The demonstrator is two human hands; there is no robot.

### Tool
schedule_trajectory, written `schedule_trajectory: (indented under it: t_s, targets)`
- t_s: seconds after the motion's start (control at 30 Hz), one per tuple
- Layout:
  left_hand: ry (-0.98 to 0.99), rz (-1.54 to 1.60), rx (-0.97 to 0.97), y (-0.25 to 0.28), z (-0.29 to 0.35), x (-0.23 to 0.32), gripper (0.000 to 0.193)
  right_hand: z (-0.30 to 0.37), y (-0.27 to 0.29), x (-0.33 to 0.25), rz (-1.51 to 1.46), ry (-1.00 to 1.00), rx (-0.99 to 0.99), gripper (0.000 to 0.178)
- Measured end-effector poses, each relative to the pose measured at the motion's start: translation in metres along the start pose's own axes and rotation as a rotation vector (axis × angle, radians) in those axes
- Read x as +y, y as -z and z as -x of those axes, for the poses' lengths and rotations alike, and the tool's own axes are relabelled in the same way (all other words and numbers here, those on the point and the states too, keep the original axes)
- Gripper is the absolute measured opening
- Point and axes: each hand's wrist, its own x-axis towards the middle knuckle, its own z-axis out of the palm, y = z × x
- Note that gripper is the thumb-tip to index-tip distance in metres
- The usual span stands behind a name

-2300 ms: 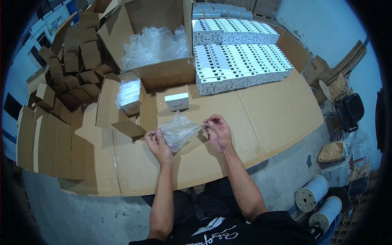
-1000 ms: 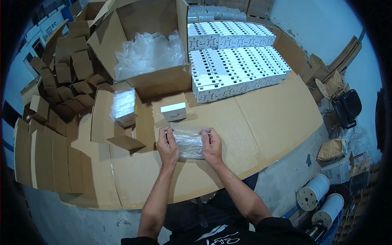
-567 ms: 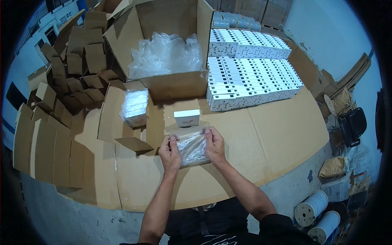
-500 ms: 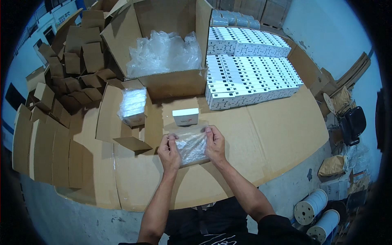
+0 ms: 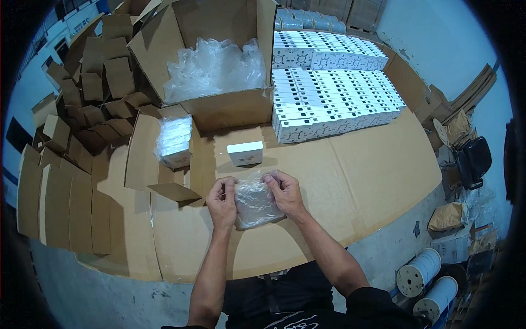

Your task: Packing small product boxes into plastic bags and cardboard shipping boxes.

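Observation:
A clear plastic bag (image 5: 253,204) is stretched between my hands above the cardboard-covered table. My left hand (image 5: 222,202) pinches its left edge, and my right hand (image 5: 286,194) grips the upper right corner with thumb and fingers. Just beyond the bag, a small white box (image 5: 245,154) stands on the table, apart from both hands. To the left of it is an open carton (image 5: 175,192) holding several white boxes wrapped in clear plastic (image 5: 176,141).
Behind stands a large open carton (image 5: 230,112) full of clear plastic bags (image 5: 216,68). Rows of stacked white boxes (image 5: 334,101) fill the back right. Several opened brown cartons (image 5: 71,203) crowd the left. Cable spools (image 5: 419,271) lie on the floor at right.
My right hand has shifted inward along the bag's top edge, and the bag hangs slightly lower. The whole view has shifted a little; the white box stays put.

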Motion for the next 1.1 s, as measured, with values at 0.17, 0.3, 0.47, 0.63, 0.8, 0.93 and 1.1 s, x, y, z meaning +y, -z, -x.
schedule_trajectory:
  t_s: [0.17, 0.3, 0.47, 0.63, 0.8, 0.93, 1.1]
  targets:
    - [-0.006, -0.074, 0.03, 0.004, -0.001, -0.008, 0.03, 0.002, -0.009, 0.0, -0.204, -0.053, 0.108, 0.031]
    - [0.009, -0.093, 0.098, 0.005, -0.001, 0.001, 0.034, 0.006, -0.01, 0.008, -0.073, 0.018, 0.064, 0.025]
    - [0.162, 0.11, -0.005, 0.011, -0.002, 0.006, 0.026, 0.008, -0.012, 0.01, 0.128, 0.096, 0.09, 0.017]
    - [0.293, 0.197, -0.353, 0.012, 0.002, 0.012, 0.047, 0.007, -0.01, 0.006, -0.012, 0.075, 0.214, 0.016]
    - [0.418, -0.016, -0.56, 0.021, -0.003, 0.015, 0.051, 0.0, 0.004, 0.013, 0.034, 0.052, 0.229, 0.015]
    - [0.297, -0.034, -0.468, 0.02, -0.003, 0.0, 0.048, -0.018, 0.02, -0.01, -0.15, 0.074, 0.38, 0.015]
    - [0.261, -0.088, -0.468, 0.021, -0.005, 0.001, 0.05, -0.019, 0.021, -0.066, 0.669, 0.643, 0.185, 0.033]
